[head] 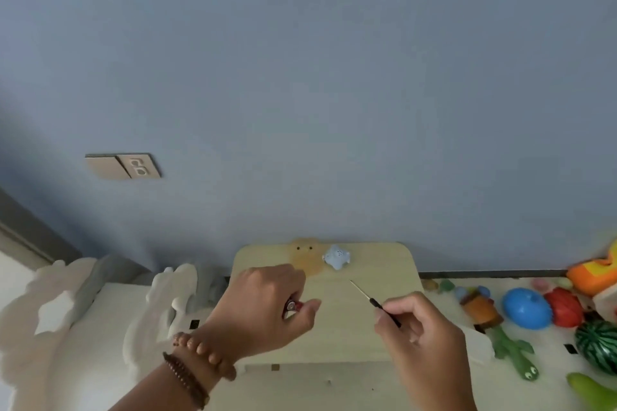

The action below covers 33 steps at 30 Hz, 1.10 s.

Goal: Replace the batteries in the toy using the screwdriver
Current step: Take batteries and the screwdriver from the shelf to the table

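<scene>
My left hand (263, 307) hovers over the pale wooden board (377, 264) and curls round a small red and silver battery (293, 306). My right hand (424, 337) pinches a thin screwdriver (370, 297) with a black handle, its metal tip pointing up and left. A small light-blue toy (336, 257) lies at the board's far edge, beyond both hands and untouched. Beside the toy, an orange-yellow patch (305, 259) with two dark dots marks the board.
Colourful toys crowd the right: a blue ball (527, 309), a red piece (566, 305), a watermelon (597, 345), a green lizard (514, 355). White cut-out shapes (173, 297) stand at the left. A blue wall (300, 77) with a socket (123, 166) rises behind.
</scene>
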Available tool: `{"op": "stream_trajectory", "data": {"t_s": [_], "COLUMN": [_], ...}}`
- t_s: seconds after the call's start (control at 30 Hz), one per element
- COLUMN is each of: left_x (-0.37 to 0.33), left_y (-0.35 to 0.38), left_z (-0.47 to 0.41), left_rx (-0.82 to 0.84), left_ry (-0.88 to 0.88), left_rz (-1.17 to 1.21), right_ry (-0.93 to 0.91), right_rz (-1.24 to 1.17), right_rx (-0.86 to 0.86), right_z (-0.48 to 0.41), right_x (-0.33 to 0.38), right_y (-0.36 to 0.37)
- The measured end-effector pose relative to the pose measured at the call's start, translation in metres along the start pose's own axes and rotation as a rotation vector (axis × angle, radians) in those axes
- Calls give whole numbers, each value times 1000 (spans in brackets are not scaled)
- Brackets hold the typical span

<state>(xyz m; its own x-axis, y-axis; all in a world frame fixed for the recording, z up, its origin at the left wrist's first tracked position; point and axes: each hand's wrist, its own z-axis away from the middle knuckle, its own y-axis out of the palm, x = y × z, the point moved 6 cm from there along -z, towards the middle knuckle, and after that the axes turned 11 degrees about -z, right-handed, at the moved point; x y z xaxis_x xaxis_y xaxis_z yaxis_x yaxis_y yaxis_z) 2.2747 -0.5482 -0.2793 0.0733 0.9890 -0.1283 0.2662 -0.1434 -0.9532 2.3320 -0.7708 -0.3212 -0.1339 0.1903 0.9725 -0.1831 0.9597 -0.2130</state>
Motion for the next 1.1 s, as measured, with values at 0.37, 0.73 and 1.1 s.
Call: {"op": "stream_trajectory", "data": {"t_s": [0.37,0.73,1.1], "left_x": [114,134,127], "left_y": [371,517,556], "left_z": [8,-3,-8], "left_rx": [85,36,47], "left_ry": [0,144,303], "left_rz": [-112,-172,-65], "right_ry": [-19,-125,-157], "right_rz": [102,435,681], "right_rx": [-75,-116,-63], "right_z": [-73,-108,-126], "right_x": [-337,-493,-496], "right_y": [107,153,164]}}
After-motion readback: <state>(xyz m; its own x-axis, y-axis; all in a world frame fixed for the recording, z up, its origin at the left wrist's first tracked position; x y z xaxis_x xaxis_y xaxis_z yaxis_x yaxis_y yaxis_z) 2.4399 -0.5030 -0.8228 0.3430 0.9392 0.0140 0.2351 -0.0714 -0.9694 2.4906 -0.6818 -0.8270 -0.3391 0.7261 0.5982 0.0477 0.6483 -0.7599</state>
